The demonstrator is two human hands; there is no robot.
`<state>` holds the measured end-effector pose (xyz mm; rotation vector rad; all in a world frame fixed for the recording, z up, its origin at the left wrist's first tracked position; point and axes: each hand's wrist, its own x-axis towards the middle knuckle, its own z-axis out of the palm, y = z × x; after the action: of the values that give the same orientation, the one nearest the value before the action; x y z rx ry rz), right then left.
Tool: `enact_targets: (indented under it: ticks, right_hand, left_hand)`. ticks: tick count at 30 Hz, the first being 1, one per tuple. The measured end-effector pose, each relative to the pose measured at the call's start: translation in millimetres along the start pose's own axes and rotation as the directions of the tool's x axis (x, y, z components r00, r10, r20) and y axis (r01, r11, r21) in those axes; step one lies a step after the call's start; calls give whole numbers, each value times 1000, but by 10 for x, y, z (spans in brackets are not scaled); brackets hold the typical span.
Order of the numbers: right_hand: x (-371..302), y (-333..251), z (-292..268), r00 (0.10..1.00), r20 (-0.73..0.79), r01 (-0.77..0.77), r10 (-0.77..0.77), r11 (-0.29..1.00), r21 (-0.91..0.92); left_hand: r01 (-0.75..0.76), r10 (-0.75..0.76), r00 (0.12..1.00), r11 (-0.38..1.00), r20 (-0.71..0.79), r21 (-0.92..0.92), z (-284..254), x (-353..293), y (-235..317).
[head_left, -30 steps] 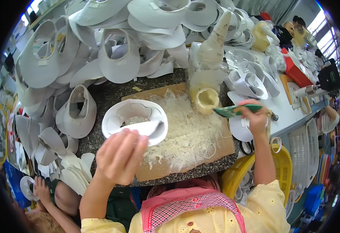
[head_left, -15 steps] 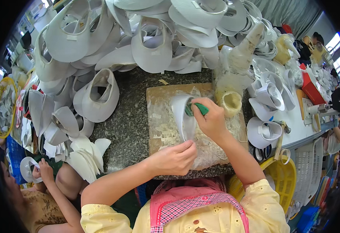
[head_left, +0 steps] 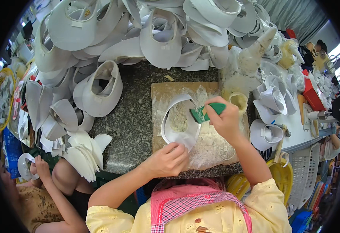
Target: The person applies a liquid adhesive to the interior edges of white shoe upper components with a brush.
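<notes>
A white visor piece point(head_left: 166, 126), shaped like an open ring, stands tilted over a glue-smeared cardboard board point(head_left: 157, 95). My left hand point(head_left: 167, 161) pinches its near edge between thumb and fingers. My right hand point(head_left: 227, 120) is closed round a green flat scraper point(head_left: 196, 116), whose working edge is at the ring's right side; whether it touches the ring I cannot tell. Just beyond my right hand is a glue-crusted, cream-coloured cup point(head_left: 239, 100).
White visors point(head_left: 160, 48) are heaped along the back and left of the speckled stone table point(head_left: 127, 116). Loose white visor pieces point(head_left: 82, 155) lie fanned at the left edge. More visors point(head_left: 266, 134), a hammer point(head_left: 284, 130) and a yellow basket point(head_left: 280, 178) are at right. A co-worker's hand point(head_left: 42, 167) holds another visor piece at lower left.
The visor piece has turned from nearly edge-on to showing its open ring. My right hand and the scraper have moved right, and my left hand slightly left.
</notes>
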<state>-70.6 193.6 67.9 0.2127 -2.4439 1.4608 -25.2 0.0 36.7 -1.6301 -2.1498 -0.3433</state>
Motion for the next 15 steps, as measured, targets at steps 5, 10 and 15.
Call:
enact_targets:
  ticks: [5, 10, 15]
  right_hand:
    - [-110, -200, -183, 898, 346, -360, 273, 907, 220]
    - [-151, -87, 105, 974, 185, -195, 133, 906, 375]
    - [-109, 129, 609, 848, -1, 528, -530, 844, -97]
  left_hand:
    - [216, -219, 974, 975, -55, -59, -74, -121, 55]
    - [387, -394, 918, 916, -51, -106, 61, -356, 169]
    - [437, -454, 886, 886, -97, -157, 154, -391, 188]
